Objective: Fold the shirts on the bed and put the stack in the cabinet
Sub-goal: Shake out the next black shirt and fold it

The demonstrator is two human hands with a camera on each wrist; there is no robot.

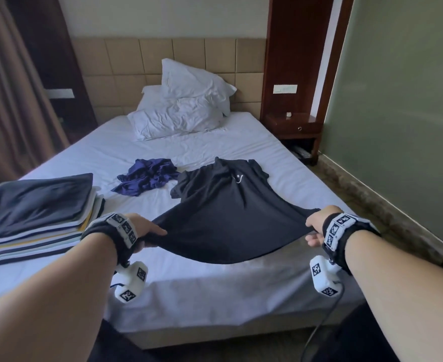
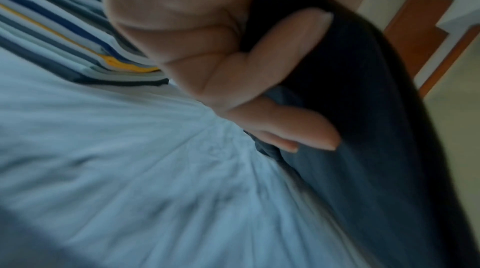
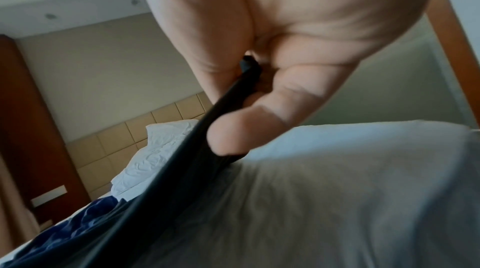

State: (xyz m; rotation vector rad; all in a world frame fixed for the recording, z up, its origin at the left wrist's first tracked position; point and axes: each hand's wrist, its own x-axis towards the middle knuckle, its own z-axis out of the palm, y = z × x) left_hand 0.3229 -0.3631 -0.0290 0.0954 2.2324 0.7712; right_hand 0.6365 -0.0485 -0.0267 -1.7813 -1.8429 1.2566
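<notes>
2 hands hold the bottom hem of a black T-shirt (image 1: 223,205) stretched between them above the near part of the bed (image 1: 254,142). The left hand (image 1: 143,226) has its fingers curled under the hem's left corner and its thumb lying on top; the left wrist view shows curled fingers (image 2: 280,125) pressed into the dark cloth. The right hand (image 1: 315,226) pinches the right corner, and the right wrist view shows the edge of the cloth clamped between thumb and fingers (image 3: 233,139). The shirt's hem end is lifted off the sheet and sags in the middle, while the collar end and both sleeves lie on the mattress farther away. A small white mark (image 1: 237,177) sits on the chest; it is too small to read as writing. A crumpled dark blue shirt (image 1: 147,176) lies just left of the black one, near its left sleeve. At the left edge of the bed rests a stack of folded shirts (image 1: 35,220), with a dark grey one on top and white, yellow and blue layers showing at its side. 2 white pillows (image 1: 184,108) lean against the tan padded headboard (image 1: 126,66). A dark wooden nightstand (image 1: 293,126) stands right of the bed. Both wrists wear black bands carrying black-and-white square marker tags (image 1: 125,227).
</notes>
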